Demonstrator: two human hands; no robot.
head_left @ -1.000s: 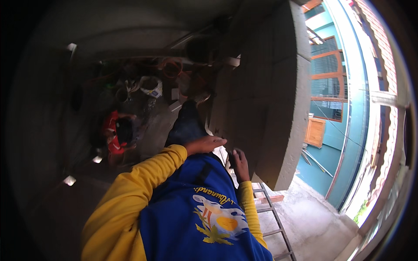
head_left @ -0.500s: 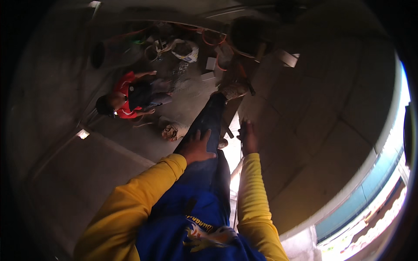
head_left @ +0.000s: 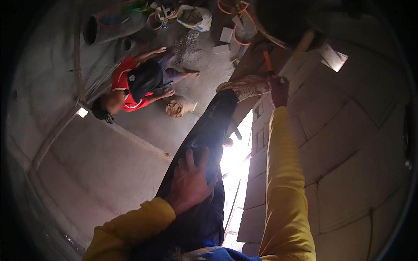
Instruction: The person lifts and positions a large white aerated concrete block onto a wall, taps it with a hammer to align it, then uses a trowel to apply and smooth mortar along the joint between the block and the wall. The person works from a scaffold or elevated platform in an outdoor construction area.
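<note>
My left hand (head_left: 189,185) lies on the thigh of my dark trousers (head_left: 198,143), its fingers spread. My right hand (head_left: 280,90) is stretched out beside my shoe (head_left: 250,87), with its fingers curled at the lower end of a tool with an orange handle (head_left: 267,61). That tool's other end is hidden by the hand, so its kind does not show. My shoe rests on a brown plank (head_left: 265,48) along the block wall.
A block wall (head_left: 335,169) rises at my right, with a bright gap beside it. Below left, a person in red (head_left: 130,85) is near a brown paper bag (head_left: 179,107). Farther off are a white sack (head_left: 194,18), a large pipe (head_left: 106,28), loose blocks (head_left: 226,35) and a dark tub (head_left: 289,21).
My right hand has reached forward to the orange-handled tool beside my shoe. My left hand stays on my leg. The view has shifted and brightened, and the person in red has moved an arm.
</note>
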